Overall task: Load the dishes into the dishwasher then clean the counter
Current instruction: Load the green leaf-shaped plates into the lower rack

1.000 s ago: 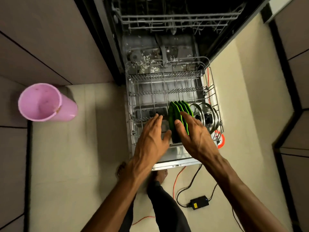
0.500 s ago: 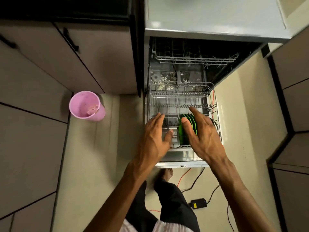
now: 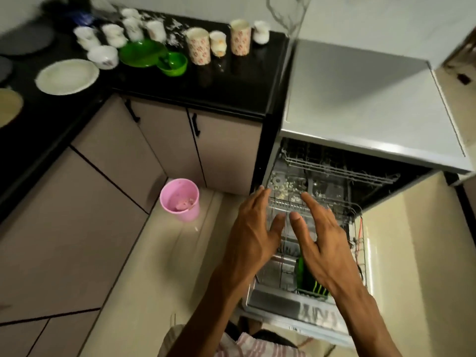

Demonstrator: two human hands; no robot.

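Currently, head view: both my hands are raised above the pulled-out lower rack (image 3: 358, 238) of the dishwasher (image 3: 360, 104). My left hand (image 3: 251, 235) is spread wide, fingers straight, holding nothing. My right hand (image 3: 322, 243) is likewise wide open and empty.

Change since one second ago: both hands were down at the green plates (image 3: 307, 279); they have now lifted clear, and the view has swung up to take in the worktop (image 3: 231, 88). The plates stand upright in the rack, near its front edge, partly hidden behind my right wrist. Judgement: that batch is seated, and the next fetch from the worktop is due.

Remaining load, along the rear edge of the worktop:
- two patterned cups (image 3: 198, 48) and several white cups (image 3: 113, 34);
- a green plate (image 3: 140, 52) and a green bowl (image 3: 172, 63), touching, toward the middle;
- a white plate (image 3: 67, 76) toward the left corner.

White crumbs are scattered near the rear edge, so wiping is not yet done.

Room: beige cabinets with dark handles sit under the worktop. A pink bin (image 3: 180, 199) stands on the tiled floor, just beside the dishwasher's left side.
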